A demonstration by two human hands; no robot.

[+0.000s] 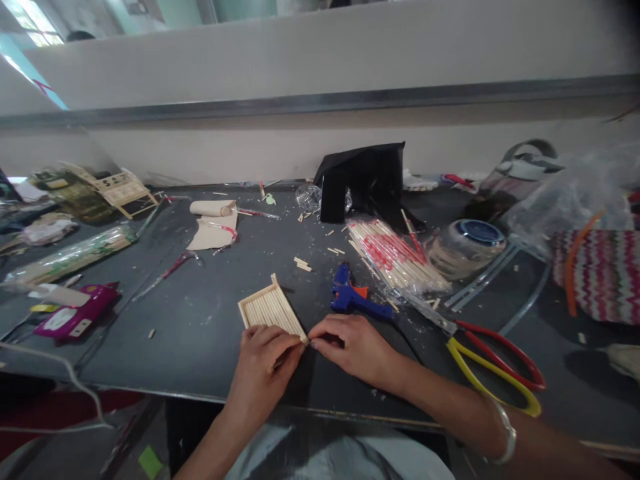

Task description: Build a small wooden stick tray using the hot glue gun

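A small panel of wooden sticks point(273, 308), laid side by side with a raised rim along two edges, rests on the dark table in front of me. My left hand point(267, 360) is closed on its near edge, thumb and fingers pinching close to the right corner. At that same corner, my right hand point(350, 347) pinches with thumb and forefinger; whatever is between those fingertips is too small to make out. Just beyond the right hand lies a blue glue gun point(355, 295) with an orange trigger. Short cut stick pieces point(303, 265) lie behind the panel.
To the right are scissors point(495, 363) with red and yellow handles, a bag of sticks point(395, 257) and a jar point(467, 247). On the left sit a magenta power strip point(80, 313), a wrapped stick bundle point(75, 253) and a small wooden model point(125, 190). Brown paper point(215, 227) lies farther back.
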